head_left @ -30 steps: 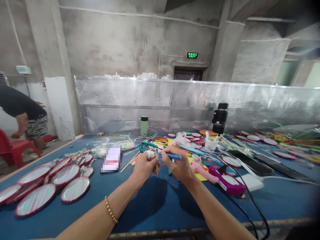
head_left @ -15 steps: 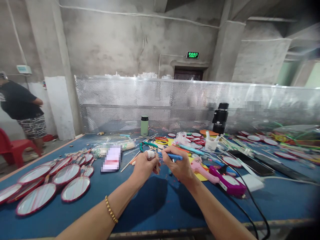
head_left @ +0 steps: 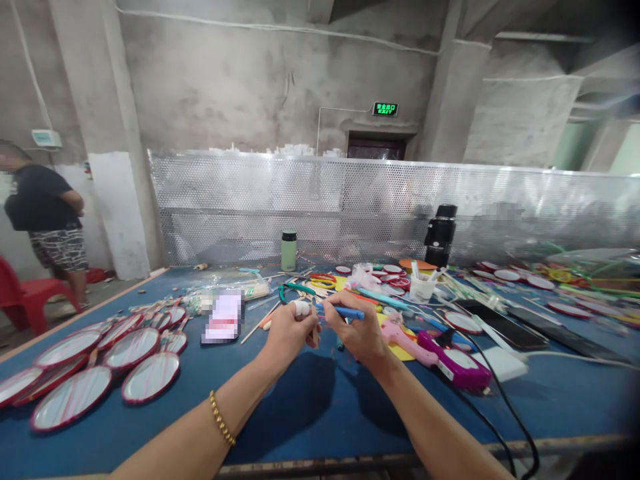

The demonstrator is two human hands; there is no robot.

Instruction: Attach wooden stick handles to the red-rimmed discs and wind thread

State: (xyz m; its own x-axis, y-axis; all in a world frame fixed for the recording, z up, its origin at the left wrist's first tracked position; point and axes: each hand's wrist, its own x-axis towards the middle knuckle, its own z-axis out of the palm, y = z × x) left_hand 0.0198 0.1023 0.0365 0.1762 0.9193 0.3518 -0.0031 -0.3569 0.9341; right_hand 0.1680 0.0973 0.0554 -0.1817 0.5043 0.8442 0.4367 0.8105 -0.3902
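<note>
Two bare hands work above the blue counter (head_left: 310, 413), raised close together near its middle. At far left, off the counter, a person in a dark shirt (head_left: 43, 200) stands beside a red chair (head_left: 25, 297). On the counter's left part lie oval red-rimmed mirrors (head_left: 100, 373) in overlapping rows, and beyond them a blurred white packet (head_left: 224, 317). The left hand (head_left: 287, 333), a gold bead bracelet (head_left: 222, 419) on its wrist, has its fingers closed around a thin stick (head_left: 314, 327) held roughly upright; one fingertip wears a white wrap (head_left: 300, 308). Just beside it, the right hand (head_left: 357, 333) has its fingers closed on a blue pen-like tool (head_left: 347, 312), whose tip meets the stick's top. Green-handled pliers (head_left: 295, 290) lie behind the hands, and a green flask (head_left: 289, 252) stands farther back. Right of the hands lie a pink glue gun (head_left: 407, 340) and a purple device (head_left: 457, 367) with a black cable (head_left: 505, 413). A black bottle (head_left: 441, 235) stands near the perforated metal screen (head_left: 350, 200).
</note>
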